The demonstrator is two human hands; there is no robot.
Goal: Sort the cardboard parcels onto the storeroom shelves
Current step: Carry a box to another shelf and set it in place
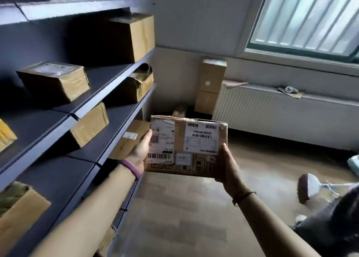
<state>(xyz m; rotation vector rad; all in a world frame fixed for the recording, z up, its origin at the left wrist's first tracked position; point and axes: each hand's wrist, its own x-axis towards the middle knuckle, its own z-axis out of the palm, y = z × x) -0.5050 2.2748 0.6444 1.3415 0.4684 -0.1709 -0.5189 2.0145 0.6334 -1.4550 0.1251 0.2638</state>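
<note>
I hold a cardboard parcel (182, 138) with white shipping labels in front of me, above the floor. My left hand (140, 152) grips its left side, thumb on the labelled top. My right hand (227, 164) grips its right near corner, fingers hidden underneath. Dark blue shelves (108, 85) run along the left. On them stand several taped parcels, among them a flat one (56, 80) and a tall one (134, 37). The held parcel hangs just right of the shelves' front edge.
Tall stacked boxes (210, 85) stand in the far corner beside a white radiator (272, 113) under the window. A small box (179, 111) lies on the floor behind the parcel. A white and purple object (308, 188) lies on the wooden floor at right.
</note>
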